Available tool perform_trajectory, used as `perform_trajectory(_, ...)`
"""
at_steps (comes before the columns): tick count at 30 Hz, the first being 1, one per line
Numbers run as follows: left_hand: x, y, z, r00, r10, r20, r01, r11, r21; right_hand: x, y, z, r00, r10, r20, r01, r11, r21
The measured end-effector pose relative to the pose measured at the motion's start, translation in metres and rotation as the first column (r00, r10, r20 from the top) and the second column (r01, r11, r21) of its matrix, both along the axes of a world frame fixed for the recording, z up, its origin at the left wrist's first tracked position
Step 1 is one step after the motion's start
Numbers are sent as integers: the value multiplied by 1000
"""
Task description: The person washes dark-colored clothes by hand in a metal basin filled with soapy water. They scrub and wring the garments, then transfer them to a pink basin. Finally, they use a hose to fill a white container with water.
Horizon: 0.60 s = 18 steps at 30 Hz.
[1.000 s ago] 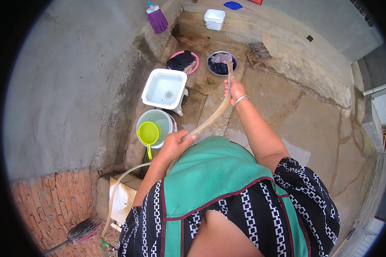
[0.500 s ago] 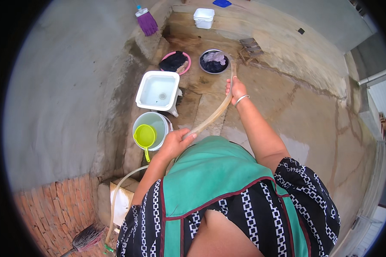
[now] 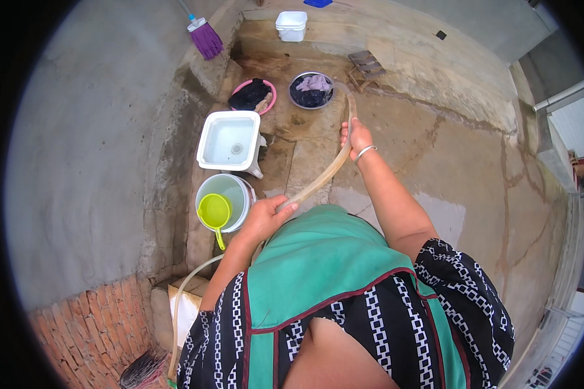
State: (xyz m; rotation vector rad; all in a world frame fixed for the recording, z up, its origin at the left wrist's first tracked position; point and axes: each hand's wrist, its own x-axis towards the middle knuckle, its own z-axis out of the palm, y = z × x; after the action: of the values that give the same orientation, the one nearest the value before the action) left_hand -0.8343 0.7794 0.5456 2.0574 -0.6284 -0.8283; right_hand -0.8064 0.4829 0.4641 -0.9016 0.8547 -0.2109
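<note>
A pale, see-through hose runs between my two hands, both closed on it. My left hand grips it low, beside the apron's edge. Farther out, my right hand, with a silver bangle at the wrist, holds it near its far end. Beyond that hand the hose arches up and bends left toward a round metal basin. Lilac cloth lies on dark cloth in this basin. Whether water leaves the hose is hard to make out. Left of the basin, a pink tub holds black cloth.
A white square basin on legs stands left of my hands. Nearer is a bucket of water with a lime-green dipper. A wooden stool, a white container and a purple mop are farther off.
The surroundings have shifted slightly left in view. The hose's far end now bends left over the metal basin's rim, where before it pointed more upright. Both hands keep their hold.
</note>
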Motion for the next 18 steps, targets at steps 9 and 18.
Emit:
perform_trajectory(9, -4, 1, 0, 1000, -3, 8, 3, 1000, 2, -2, 1, -3, 1000, 10, 5, -10, 1000, 10)
perform_trajectory(18, -6, 3, -1, 1000, 10, 0, -10, 1000, -7, -2, 5, 0, 999, 33, -7, -33, 999, 5)
